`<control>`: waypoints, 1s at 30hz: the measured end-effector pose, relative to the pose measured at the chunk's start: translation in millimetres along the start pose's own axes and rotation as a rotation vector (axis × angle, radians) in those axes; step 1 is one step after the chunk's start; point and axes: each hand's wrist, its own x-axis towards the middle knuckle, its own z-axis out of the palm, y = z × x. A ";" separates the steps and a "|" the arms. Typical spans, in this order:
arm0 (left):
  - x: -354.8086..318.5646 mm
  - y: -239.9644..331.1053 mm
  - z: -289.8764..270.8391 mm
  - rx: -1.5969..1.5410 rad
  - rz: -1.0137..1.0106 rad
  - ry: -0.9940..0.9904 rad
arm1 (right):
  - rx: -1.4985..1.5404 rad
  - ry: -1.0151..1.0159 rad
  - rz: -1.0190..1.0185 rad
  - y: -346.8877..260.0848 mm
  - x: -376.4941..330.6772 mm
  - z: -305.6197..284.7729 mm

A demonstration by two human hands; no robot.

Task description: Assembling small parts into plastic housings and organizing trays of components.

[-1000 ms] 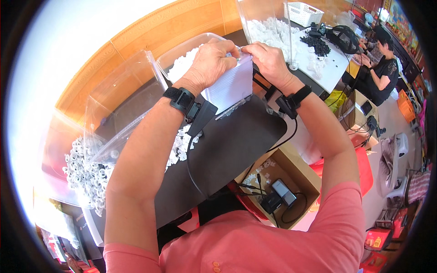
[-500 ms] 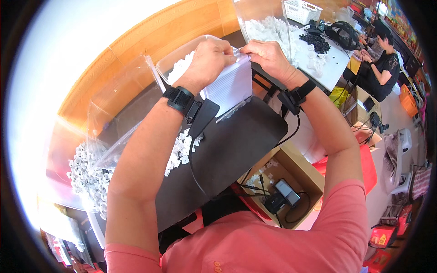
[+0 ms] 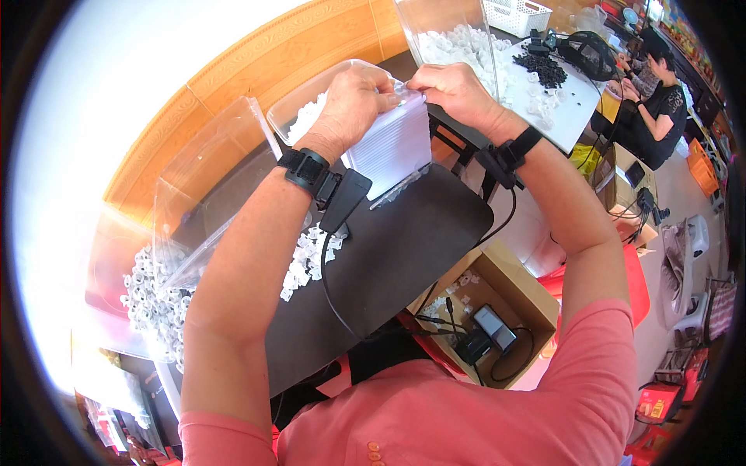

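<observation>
A white block with fine ridges (image 3: 391, 147) stands upright on the dark table (image 3: 404, 233), in front of a clear bin of small white parts (image 3: 307, 116). My left hand (image 3: 360, 101) is over its top edge, fingers pinched together. At the top right corner, my right hand (image 3: 449, 87) is closed too, its thumb and forefinger close to the left fingertips. Whatever lies between the fingers is too small and hidden to name. A thin clear strip (image 3: 400, 186) lies along the block's foot. Small white plastic pieces (image 3: 309, 260) are heaped beside my left forearm.
Grey-white ring-shaped parts (image 3: 151, 291) spill near a clear bin (image 3: 206, 186) on the left. Below the table's edge stands a cardboard box (image 3: 513, 287) with a device and cables. Black pieces (image 3: 544, 70) lie on a white table at right, where another person (image 3: 653, 109) sits.
Both hands stay at the block's top edge, with only a slight shift of the fingers. The view has moved a little.
</observation>
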 end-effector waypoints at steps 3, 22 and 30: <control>-0.1 -0.5 2.9 0.009 -0.017 -0.023 | 0.378 0.104 0.251 -0.9 -16.7 14.7; -2.0 -2.2 -3.6 0.108 0.048 -0.074 | -0.238 0.088 -0.169 2.4 -9.0 4.0; -3.1 -1.9 -3.8 0.160 0.065 -0.061 | -0.036 0.148 -0.070 -2.8 -10.8 12.1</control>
